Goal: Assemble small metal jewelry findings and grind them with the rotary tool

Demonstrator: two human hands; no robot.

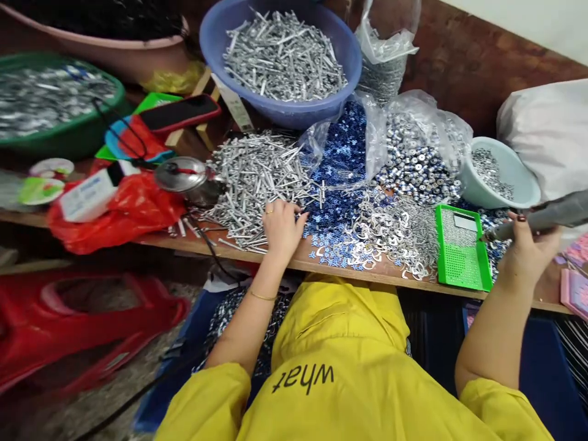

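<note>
My left hand (282, 229) rests at the right front edge of a pile of silver metal rods (257, 184), its fingers curled down; what they grip, if anything, is hidden. My right hand (528, 248) is wrapped round a grey electric screwdriver (558, 214), held slanting. Its tip points down to the left at the right rim of a green tray (463, 278), which holds many tiny silver screws (454, 228). Between the hands lie blue star-shaped pieces (337, 217) spilling from a clear bag, and silver curved clips (374, 229).
A blue basin (209, 37) full of rods stands behind the pile. Banded metal cylinders (416, 162) lie in a bag near a pale bowl (528, 187). A phone (181, 114), a metal lidded pot (181, 174) and a red bag (147, 208) are left. A red stool (27, 331) stands below.
</note>
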